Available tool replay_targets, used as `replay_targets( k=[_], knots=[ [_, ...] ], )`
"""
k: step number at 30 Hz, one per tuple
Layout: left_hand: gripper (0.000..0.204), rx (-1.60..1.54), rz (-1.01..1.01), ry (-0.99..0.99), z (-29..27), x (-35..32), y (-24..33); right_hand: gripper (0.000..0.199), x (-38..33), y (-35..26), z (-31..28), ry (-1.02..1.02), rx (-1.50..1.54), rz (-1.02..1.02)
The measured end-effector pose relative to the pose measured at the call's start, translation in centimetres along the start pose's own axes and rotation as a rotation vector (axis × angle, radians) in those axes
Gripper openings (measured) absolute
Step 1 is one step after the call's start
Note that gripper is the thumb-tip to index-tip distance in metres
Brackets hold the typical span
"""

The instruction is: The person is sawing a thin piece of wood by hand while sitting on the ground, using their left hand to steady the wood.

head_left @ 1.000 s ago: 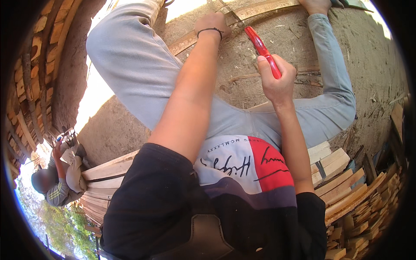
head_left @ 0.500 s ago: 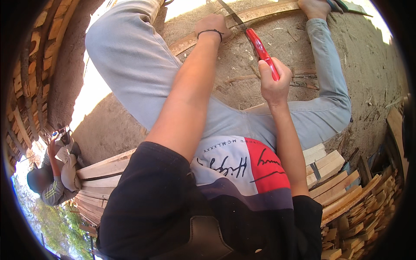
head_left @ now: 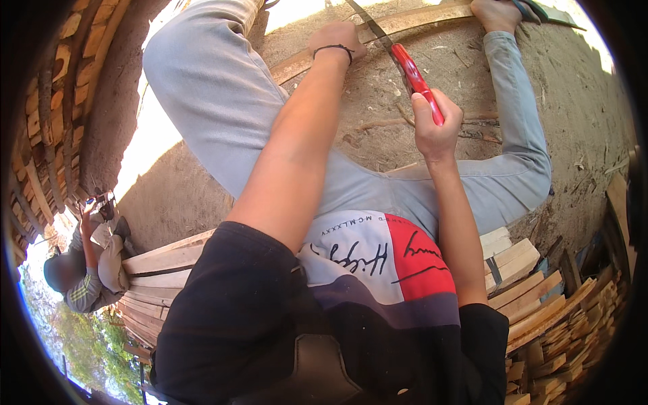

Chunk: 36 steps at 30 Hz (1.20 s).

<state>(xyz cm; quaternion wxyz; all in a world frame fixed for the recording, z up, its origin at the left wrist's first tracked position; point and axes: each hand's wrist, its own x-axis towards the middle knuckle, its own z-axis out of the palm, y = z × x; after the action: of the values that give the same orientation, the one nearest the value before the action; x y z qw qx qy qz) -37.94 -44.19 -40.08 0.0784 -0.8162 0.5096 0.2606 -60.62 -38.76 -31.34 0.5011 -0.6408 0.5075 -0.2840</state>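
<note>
My right hand (head_left: 437,128) is closed around the red handle of a hand saw (head_left: 410,73). Its dark blade slants up and away, crossing a long wooden plank (head_left: 425,19) that lies near the ground. Just left of the blade, my left hand (head_left: 336,42), with a dark cord around the wrist, grips the plank; its fingertips are hidden from view. The plank runs from beside my left leg to my bare right foot (head_left: 496,15), which rests by its far right part. The blade's far end leaves the picture at the top.
Bare dirt ground (head_left: 385,145) with chips and thin sticks lies between my legs. Stacked boards (head_left: 172,260) are behind me on the left, with cut lumber (head_left: 516,263) and a wood pile (head_left: 574,337) to the right. Another person (head_left: 88,277) sits at far left.
The whole view has shifted slightly, placing everything a little farther right in the picture. My grip on the saw and plank looks the same.
</note>
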Motion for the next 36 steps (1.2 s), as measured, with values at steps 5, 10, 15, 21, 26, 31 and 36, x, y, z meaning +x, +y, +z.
replay_targets(
  k=[5, 10, 15, 21, 26, 31, 36],
  knots=[
    [0.034, 0.001, -0.047, 0.034, 0.4, 0.1, -0.8, 0.026, -3.5, -1.0, -2.8, -0.03, 0.036, 0.044],
    [0.034, 0.018, -0.052, 0.025, 0.8, -0.3, -1.3, 0.025, -4.5, -1.9, -5.1, -0.125, -0.058, -0.043],
    [0.033, 0.024, -0.004, 0.025, 0.2, -0.3, 0.2, 0.028, 2.0, 0.4, 0.1, -0.018, 0.054, 0.004],
    [0.031, 0.006, -0.048, 0.041, 0.9, -0.2, -1.3, 0.02, -6.8, -1.4, -5.4, -0.07, 0.056, 0.097],
    [0.032, 0.04, -0.022, 0.046, 0.2, 0.1, -1.1, 0.022, -4.9, -0.2, -3.4, -0.054, 0.083, 0.047],
    [0.034, 0.07, -0.016, 0.026, -0.3, 0.0, -0.4, 0.027, 1.3, 0.8, 1.1, 0.001, 0.12, 0.034],
    [0.033, 0.022, -0.031, 0.072, 1.0, 0.4, -1.4, 0.022, -4.6, -0.6, -3.5, -0.054, 0.033, 0.066]
  ],
)
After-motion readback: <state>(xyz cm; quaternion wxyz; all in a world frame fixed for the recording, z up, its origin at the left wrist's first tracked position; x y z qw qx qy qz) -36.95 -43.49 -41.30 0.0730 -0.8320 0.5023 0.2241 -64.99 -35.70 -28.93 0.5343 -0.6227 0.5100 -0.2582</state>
